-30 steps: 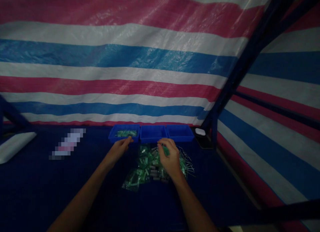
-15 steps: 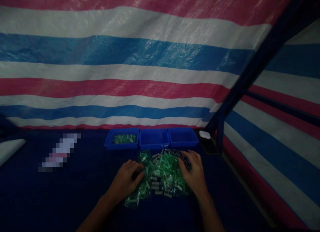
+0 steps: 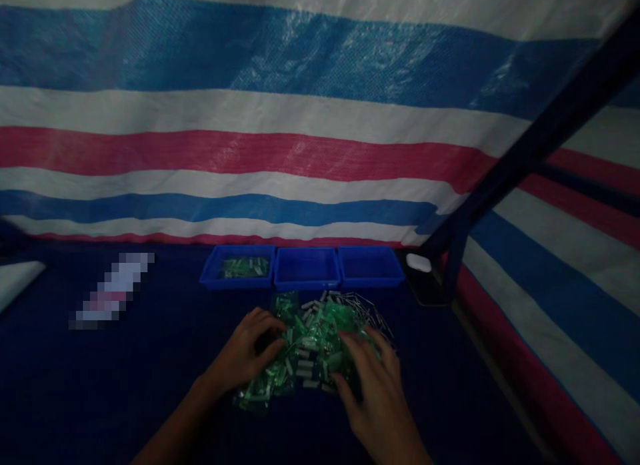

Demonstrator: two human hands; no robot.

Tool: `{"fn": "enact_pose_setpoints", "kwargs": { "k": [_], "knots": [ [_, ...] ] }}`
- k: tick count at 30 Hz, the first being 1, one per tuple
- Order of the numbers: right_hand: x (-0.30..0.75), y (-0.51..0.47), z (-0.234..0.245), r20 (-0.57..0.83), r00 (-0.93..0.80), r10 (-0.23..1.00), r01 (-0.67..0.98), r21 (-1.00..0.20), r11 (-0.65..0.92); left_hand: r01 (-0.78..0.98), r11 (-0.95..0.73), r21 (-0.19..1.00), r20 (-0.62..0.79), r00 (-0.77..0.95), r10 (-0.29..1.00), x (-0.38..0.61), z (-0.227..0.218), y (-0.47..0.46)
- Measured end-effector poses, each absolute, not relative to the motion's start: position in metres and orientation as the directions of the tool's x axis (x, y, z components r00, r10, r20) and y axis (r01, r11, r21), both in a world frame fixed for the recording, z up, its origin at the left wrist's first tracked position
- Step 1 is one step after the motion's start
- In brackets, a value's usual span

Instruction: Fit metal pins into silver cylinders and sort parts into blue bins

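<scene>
My left hand (image 3: 253,350) is curled at the left edge of a pile of small green plastic bags (image 3: 270,381), thumb and fingertips close together. What lies between those fingertips is too dark and small to make out. Over the right part of the pile, my right hand (image 3: 373,385) has its fingers apart, touching or just above the green bags (image 3: 335,321). Short grey-white cylinders (image 3: 305,365) lie between the two heaps of bags, with more at the back. Thin metal pins (image 3: 370,311) are spread behind my right hand.
Three blue trays stand in a row behind the pile. The left tray (image 3: 205,278) holds green bags; the middle tray (image 3: 307,281) and right tray (image 3: 373,278) show bare bottoms. A white case (image 3: 419,262) rests on a dark, phone-like slab (image 3: 427,291). Striped sheeting (image 3: 250,155) hangs behind.
My right hand has moved from the metal pins toward me and left, onto the green bags, with fingers spreading. My left hand stays by the left bags. The camera view has tilted down slightly.
</scene>
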State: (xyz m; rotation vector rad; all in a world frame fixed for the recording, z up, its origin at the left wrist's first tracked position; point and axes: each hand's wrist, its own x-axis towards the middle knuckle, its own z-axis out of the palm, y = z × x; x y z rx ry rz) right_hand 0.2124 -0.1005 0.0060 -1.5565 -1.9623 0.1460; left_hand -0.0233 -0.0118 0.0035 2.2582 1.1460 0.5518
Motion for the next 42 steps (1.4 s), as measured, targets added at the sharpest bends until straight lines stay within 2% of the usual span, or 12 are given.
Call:
{"fn": "enact_pose_setpoints", "kwargs": {
  "k": [6, 12, 19, 22, 26, 29, 31, 33, 35, 37, 39, 42],
  "knots": [
    [0.199, -0.090, 0.000, 0.327, -0.148, 0.933, 0.838, -0.460, 0.294, 0.584, -0.450, 0.676, 0.138, 0.499, 0.856, -0.024, 0.003, -0.010],
    [0.185, -0.083, 0.021, 0.497, -0.056, 0.866, 0.710, -0.590, 0.385, 0.556, -0.384, 0.737, 0.142, 0.428, 0.892, -0.019, 0.006, -0.017],
    [0.149, -0.093, 0.033, 0.634, -0.090, 0.768, 0.592, -0.586, 0.554, 0.231, -0.051, 0.972, -0.038, 0.368, 0.929, -0.012, 0.004, -0.037],
    [0.143, -0.095, 0.028, 0.458, -0.038, 0.888, 0.556, -0.729, 0.399, 0.160, -0.108, 0.981, 0.051, 0.321, 0.946, -0.016, 0.010, -0.035],
    [0.140, -0.089, 0.024, 0.093, 0.044, 0.995, 0.182, -0.980, 0.084, 0.218, -0.535, 0.816, 0.438, 0.369, 0.820, -0.023, 0.020, -0.030],
    [0.134, -0.079, 0.022, -0.116, 0.078, 0.990, -0.047, -0.993, -0.112, 0.285, -0.668, 0.687, 0.514, 0.459, 0.725, -0.024, 0.020, -0.031],
    [0.133, -0.073, 0.024, -0.161, 0.101, 0.982, -0.055, -0.986, -0.156, 0.336, -0.673, 0.659, 0.509, 0.460, 0.728, -0.023, 0.018, -0.032],
    [0.138, -0.068, 0.033, -0.038, 0.174, 0.984, 0.052, -0.998, -0.048, 0.410, -0.638, 0.652, 0.466, 0.447, 0.764, -0.023, 0.015, -0.031],
    [0.148, -0.065, 0.052, 0.265, 0.273, 0.925, 0.265, -0.945, 0.193, 0.485, -0.576, 0.658, 0.375, 0.453, 0.809, -0.025, 0.013, -0.028],
    [0.158, -0.062, 0.076, 0.611, 0.326, 0.721, 0.478, -0.765, 0.432, 0.538, -0.532, 0.653, 0.280, 0.482, 0.830, -0.027, 0.013, -0.025],
    [0.161, -0.057, 0.098, 0.819, 0.321, 0.475, 0.627, -0.560, 0.542, 0.579, -0.517, 0.630, 0.227, 0.499, 0.836, -0.029, 0.013, -0.022],
    [0.148, -0.038, 0.116, 0.917, 0.231, 0.326, 0.733, -0.384, 0.561, 0.625, -0.520, 0.582, 0.226, 0.490, 0.842, -0.026, 0.009, -0.022]
  ]
}}
